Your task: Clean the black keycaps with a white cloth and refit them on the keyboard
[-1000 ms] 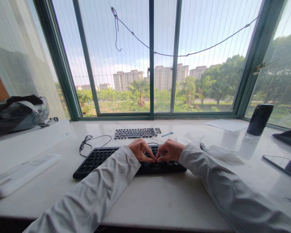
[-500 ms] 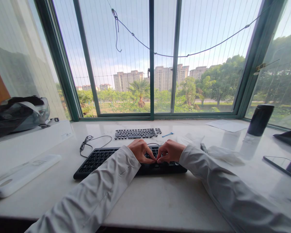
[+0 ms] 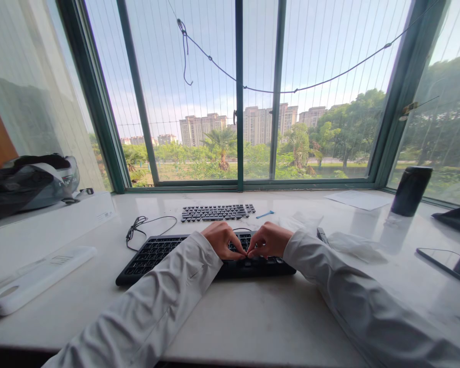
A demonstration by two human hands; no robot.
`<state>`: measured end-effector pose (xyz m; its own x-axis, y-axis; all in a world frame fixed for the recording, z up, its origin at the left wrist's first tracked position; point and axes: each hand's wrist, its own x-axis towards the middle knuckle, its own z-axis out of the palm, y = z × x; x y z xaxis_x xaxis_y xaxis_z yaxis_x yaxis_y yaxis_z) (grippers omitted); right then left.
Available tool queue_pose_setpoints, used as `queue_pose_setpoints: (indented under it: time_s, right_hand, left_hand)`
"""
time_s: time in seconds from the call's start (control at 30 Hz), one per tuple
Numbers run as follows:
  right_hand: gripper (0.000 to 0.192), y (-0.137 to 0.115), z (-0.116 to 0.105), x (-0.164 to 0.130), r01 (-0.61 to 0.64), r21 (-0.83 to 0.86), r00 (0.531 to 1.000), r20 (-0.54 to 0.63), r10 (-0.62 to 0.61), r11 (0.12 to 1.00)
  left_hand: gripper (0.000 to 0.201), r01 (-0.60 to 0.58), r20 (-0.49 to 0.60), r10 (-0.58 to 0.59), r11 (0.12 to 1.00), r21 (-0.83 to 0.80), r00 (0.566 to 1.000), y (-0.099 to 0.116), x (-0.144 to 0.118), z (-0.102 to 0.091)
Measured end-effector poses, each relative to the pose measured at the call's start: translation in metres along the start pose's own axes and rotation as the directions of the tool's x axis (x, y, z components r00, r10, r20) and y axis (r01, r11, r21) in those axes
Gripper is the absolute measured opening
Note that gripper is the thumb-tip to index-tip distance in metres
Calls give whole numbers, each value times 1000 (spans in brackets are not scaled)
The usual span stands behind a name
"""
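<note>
Left hand and right hand curl fingertips together, pinching something small over black keyboard; loose keycaps laid out behind on surface.

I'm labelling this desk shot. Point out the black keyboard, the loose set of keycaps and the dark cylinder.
black keyboard (image 3: 153, 254), head view, left key field.
loose keycaps (image 3: 214, 212), head view, middle of rows.
dark cylinder (image 3: 411, 190), head view, side wall.

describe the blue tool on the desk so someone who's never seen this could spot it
Start at the black keyboard under both hands on the white counter by the window. Behind it lies a flat grid of loose black keycaps. Just right of that grid is the blue tool: small, thin, stick-like, the only blue item among black and white things.
</note>
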<state>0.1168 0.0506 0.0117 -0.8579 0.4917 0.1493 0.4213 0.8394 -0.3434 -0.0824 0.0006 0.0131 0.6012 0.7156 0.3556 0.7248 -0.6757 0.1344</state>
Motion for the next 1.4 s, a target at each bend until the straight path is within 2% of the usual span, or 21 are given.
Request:
queue_pose_setpoints:
  time_s: [0.3,0.57,0.97,1.1,1.4]
  right_hand:
    - [22,-1,2,1,-11,5,1000,1,11,1000]
    - [28,3,6,2,-62,192,998,36,57,979]
    - [27,5,7,4,-57,168,998,46,49,984]
    - [30,5,8,4,-91,173,996,27,88,981]
    - [28,5,7,3,-109,192,994,46,102,975]
  left_hand:
    - [19,-52,13,51,992,113,999,12,-2,-6]
    - [18,-105,-15,112,964,246,994,24,-2,-6]
    - [22,-124,-52,142,957,262,989,26,-4,-5]
    - [18,-123,-50,139,960,251,989,25,-4,-3]
    - [16,-194,-40,223,912,361,974,31,-4,2]
